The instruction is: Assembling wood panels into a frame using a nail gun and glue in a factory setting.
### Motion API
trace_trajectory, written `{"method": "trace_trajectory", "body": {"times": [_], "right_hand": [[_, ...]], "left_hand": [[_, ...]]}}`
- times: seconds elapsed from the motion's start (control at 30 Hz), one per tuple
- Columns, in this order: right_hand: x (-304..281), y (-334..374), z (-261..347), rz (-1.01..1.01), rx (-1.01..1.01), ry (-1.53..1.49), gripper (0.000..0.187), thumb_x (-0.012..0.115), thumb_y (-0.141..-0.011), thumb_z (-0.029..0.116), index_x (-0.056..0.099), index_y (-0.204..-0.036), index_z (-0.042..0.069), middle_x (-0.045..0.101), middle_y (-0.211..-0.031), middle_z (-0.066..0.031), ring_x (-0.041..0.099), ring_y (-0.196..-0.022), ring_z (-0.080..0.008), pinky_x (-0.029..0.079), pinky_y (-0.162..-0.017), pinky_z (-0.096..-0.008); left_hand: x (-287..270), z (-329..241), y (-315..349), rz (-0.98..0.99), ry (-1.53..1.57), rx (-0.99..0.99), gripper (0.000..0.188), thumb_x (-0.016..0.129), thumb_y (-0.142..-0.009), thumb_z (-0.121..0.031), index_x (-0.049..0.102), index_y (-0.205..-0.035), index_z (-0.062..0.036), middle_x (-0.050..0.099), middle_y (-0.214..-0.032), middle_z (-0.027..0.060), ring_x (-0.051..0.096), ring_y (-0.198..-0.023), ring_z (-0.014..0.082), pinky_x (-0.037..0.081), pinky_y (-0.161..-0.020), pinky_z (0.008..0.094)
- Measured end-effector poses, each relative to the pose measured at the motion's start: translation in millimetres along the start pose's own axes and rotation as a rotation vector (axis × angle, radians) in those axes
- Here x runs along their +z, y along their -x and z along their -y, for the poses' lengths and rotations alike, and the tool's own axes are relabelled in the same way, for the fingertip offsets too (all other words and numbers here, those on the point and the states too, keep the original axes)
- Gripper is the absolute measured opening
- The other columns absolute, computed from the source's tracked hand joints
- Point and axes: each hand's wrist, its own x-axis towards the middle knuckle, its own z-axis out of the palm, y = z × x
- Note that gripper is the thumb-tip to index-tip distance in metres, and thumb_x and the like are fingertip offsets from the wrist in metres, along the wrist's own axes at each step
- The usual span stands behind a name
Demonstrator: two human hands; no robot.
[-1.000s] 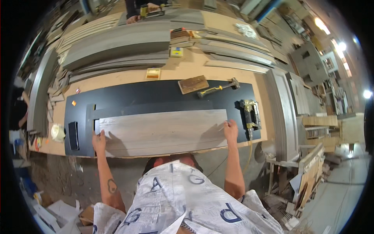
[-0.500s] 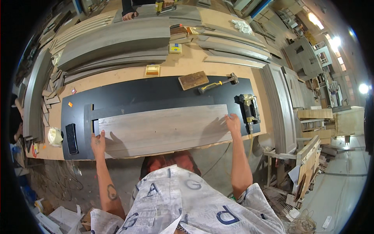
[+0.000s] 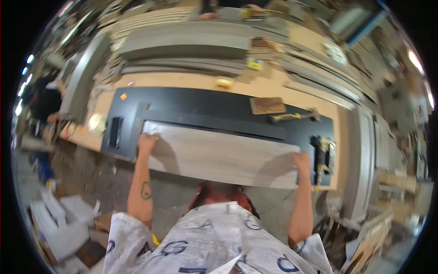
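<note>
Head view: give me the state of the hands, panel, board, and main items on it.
Grey panel: held at both ends
Left hand: closed on left end
Right hand: closed on right end
Black board: flat on bench
Wooden block: lying flat
Hammer: lying down, head rightward
Nail gun: resting on board
Phone: lying flat, screen unclear
</note>
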Motion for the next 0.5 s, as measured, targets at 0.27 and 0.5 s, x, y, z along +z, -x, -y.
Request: {"method": "trace_trajectory", "body": {"times": [0.27, 0.5], "right_hand": [[-12.8, 27.6, 67.3, -0.140, -0.071, 0.231, 0.045, 0.062, -0.086, 0.029, 0.060, -0.114, -0.006, 0.059, -0.116, -0.0290, 0.060, -0.102, -0.0416, 0.049, -0.088, -0.0487], [72.5, 75.8, 369.5, 0.410, -0.918, -0.373, 0.038, 0.060, -0.091, 0.021, 0.058, -0.122, 0.000, 0.062, -0.120, -0.0213, 0.060, -0.111, -0.0347, 0.045, -0.097, -0.0390]], "left_hand": [[-28.8, -25.5, 90.9, -0.469, 0.071, -0.205, 0.068, 0.067, -0.084, -0.041, 0.052, -0.127, 0.0090, 0.053, -0.126, 0.0322, 0.051, -0.119, 0.0415, 0.042, -0.097, 0.0455], [17.6, -23.5, 188.7, -0.428, 1.375, -0.598, 0.076, 0.058, -0.095, -0.025, 0.016, -0.148, 0.0088, 0.024, -0.154, 0.0263, 0.025, -0.144, 0.0307, 0.021, -0.116, 0.0373]]}}
